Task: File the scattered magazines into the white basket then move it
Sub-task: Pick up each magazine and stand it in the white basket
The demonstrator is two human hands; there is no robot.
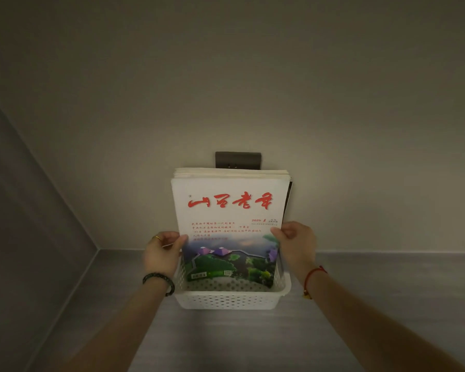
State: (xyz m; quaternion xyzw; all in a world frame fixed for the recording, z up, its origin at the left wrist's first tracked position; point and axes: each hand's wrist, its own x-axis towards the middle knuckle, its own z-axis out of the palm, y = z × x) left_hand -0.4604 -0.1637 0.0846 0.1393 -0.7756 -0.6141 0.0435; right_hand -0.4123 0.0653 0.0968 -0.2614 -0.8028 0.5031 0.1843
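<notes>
A stack of magazines (230, 210) stands upright in a white perforated basket (230, 300) on a grey counter. The front cover is white with red brush lettering and a green landscape picture. My left hand (163, 253) grips the stack's left edge, thumb on the cover. My right hand (295, 244) grips the right edge the same way. The stack's lower end sits inside the basket, leaning back toward the wall. The basket's far wall is hidden behind the magazines.
A dark wall socket plate (238, 159) is on the beige wall right behind the stack's top. A side wall (32, 210) closes the corner at the left. The grey counter (360, 277) extends to the right and toward me.
</notes>
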